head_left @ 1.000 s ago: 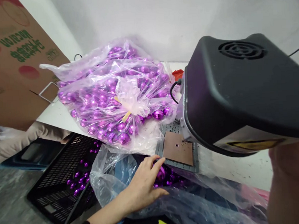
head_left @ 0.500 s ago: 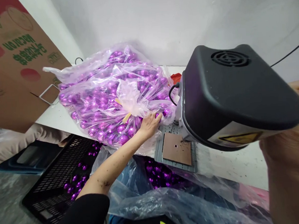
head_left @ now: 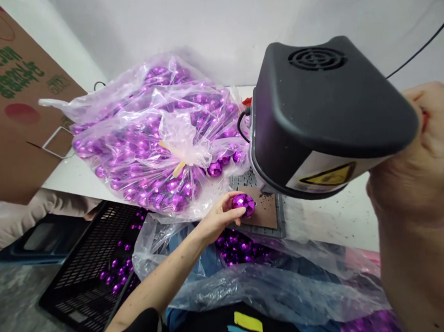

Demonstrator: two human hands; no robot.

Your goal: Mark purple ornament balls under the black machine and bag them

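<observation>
A knotted clear plastic bag (head_left: 130,136) bulges with purple baubles as the left hand (head_left: 224,212) pinches one faceted purple bauble (head_left: 244,205) at a brown plate's (head_left: 268,214) left side. Likely light, rigid and slick, it suits a gentle hold around its middle. Beyond the black machine head (head_left: 331,114), the right hand's (head_left: 429,148) fingers are hidden, their grip unclear.

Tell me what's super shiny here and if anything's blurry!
Head view: white glare streaks the tied plastic bag, and bright highlights dot the purple faceted ball in the left hand; also in the head view, the right hand looks somewhat soft near the edge.
</observation>
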